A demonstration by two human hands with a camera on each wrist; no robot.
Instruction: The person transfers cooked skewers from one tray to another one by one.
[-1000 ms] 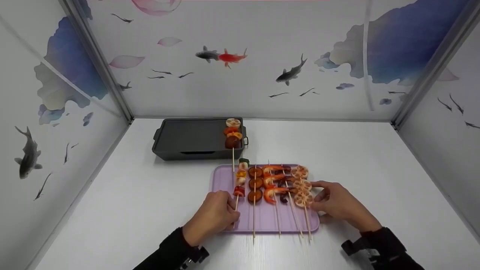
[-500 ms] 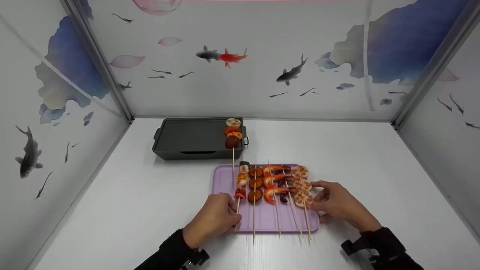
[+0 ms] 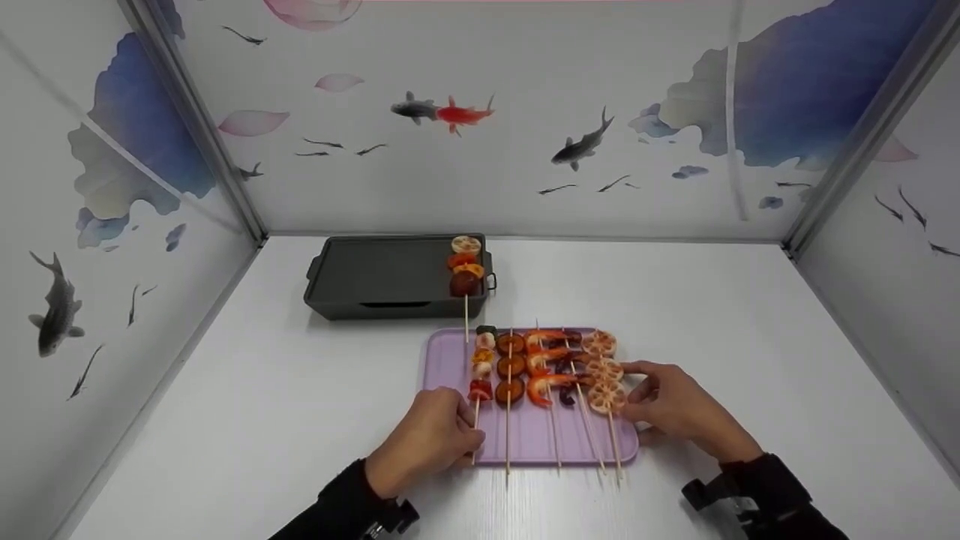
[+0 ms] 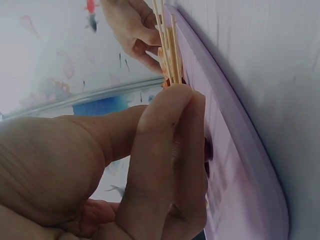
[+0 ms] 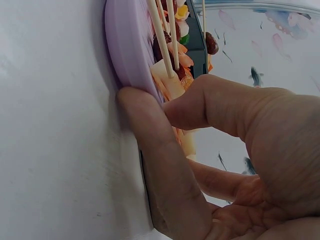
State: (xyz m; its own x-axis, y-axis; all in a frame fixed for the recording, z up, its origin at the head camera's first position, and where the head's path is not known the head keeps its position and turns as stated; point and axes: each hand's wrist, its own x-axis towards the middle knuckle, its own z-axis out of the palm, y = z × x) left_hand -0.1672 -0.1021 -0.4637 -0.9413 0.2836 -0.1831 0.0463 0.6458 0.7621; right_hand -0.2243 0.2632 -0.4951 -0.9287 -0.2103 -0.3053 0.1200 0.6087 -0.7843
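Observation:
My left hand (image 3: pixel 427 433) pinches the stick of a mixed vegetable skewer (image 3: pixel 482 367), with green, white, yellow and red pieces. That skewer lies along the left part of a lilac tray (image 3: pixel 445 364). In the left wrist view my fingertips hide the pinched stick. At the opposite side my right hand (image 3: pixel 679 405) grips the tray's right edge, thumb over the rim and a finger outside it in the right wrist view. Beside that thumb is a lotus root skewer (image 3: pixel 606 367). Between the hands lie a skewer of round brown slices (image 3: pixel 511 391), a shrimp skewer (image 3: pixel 541 391) and a dark skewer (image 3: pixel 568 397).
Behind the tray stands a dark grey grill pan (image 3: pixel 382 274) with side handles. A skewer (image 3: pixel 465 282) of lotus root, orange pieces and a brown piece lies at its right end, its stick jutting toward the tray. Printed panels (image 3: pixel 487 187) enclose the white table (image 3: pixel 262 405).
My left hand has shifted slightly right and toward me, bringing the mixed vegetable skewer down in line beside the brown-slice skewer. The right hand has stayed at the tray edge.

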